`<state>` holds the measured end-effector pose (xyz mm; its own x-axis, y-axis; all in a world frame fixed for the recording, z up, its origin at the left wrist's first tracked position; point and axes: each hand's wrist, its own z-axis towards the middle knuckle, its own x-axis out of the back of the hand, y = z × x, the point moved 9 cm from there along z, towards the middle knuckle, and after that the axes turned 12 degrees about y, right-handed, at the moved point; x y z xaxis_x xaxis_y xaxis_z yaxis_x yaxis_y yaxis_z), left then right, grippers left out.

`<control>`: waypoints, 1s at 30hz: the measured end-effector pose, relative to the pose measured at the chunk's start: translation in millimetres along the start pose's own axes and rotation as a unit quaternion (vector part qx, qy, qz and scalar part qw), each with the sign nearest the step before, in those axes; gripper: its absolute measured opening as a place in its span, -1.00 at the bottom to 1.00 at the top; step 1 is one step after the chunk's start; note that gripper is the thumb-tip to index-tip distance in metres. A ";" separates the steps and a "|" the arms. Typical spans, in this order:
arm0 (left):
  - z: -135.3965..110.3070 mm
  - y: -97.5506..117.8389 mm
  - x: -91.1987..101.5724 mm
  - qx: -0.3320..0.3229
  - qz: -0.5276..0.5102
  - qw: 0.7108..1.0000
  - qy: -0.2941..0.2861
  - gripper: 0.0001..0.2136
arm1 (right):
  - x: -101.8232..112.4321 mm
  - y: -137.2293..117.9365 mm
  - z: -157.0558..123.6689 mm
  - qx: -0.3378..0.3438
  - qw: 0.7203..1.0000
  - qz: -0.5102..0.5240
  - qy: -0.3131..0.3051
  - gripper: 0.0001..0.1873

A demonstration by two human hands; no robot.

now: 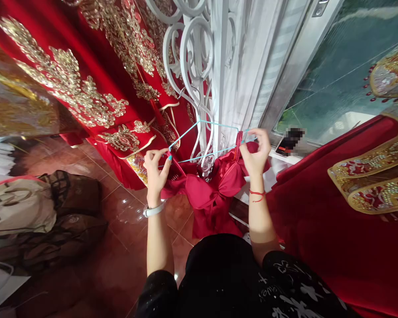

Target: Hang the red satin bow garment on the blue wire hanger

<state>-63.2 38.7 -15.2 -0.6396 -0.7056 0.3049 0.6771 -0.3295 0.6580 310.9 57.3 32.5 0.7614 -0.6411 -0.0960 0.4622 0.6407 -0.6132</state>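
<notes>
A red dress (204,196) with thin straps and a gathered bodice hangs in front of me on a light-blue wire hanger (185,132). The hanger's hook reaches up against a white scrolled metal stand (194,57). My left hand (156,168) pinches the dress strap at the hanger's left end, thumb and finger together. At the opposite end my right hand (257,152) is closed on the other strap (239,143), close to the hanger's right corner. Below the bodice, the skirt falls toward my body.
Red gowns with gold sequin work (82,88) hang at the left. On the right hangs a red velvet garment (305,229) with beaded gold trim. Bags (73,194) lie on the tiled floor (126,221). A window (328,75) with a ledge is at upper right.
</notes>
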 end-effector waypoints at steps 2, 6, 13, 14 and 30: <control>-9.6 -22.8 12.3 0.046 -0.085 0.995 0.027 -0.38 | -33.6 -13.0 -23.5 -0.008 0.996 0.072 -0.055 -0.76; -40.4 -72.4 6.5 0.169 -0.180 0.968 -0.042 -0.25 | -128.0 -46.5 -80.5 -0.012 0.949 0.116 -0.291 -0.61; -48.1 -74.0 9.9 0.137 -0.173 0.975 -0.020 -0.43 | -195.6 -49.3 -133.1 -0.054 0.916 -0.012 -0.397 -0.73; -47.4 -69.3 8.9 0.124 -0.165 0.978 -0.023 -0.41 | -194.5 -47.2 -133.2 -0.058 0.920 -0.017 -0.388 -0.74; -37.7 -74.3 22.5 0.202 -0.153 0.967 0.018 -0.43 | -177.2 -38.3 -128.1 -0.075 0.922 0.004 -0.380 -0.83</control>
<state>-114.2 23.7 -83.2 -0.7690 -0.6384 0.0341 0.2565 -0.2592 0.9311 100.1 92.2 -27.4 0.8894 -0.1180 0.4417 0.4304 0.5416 -0.7221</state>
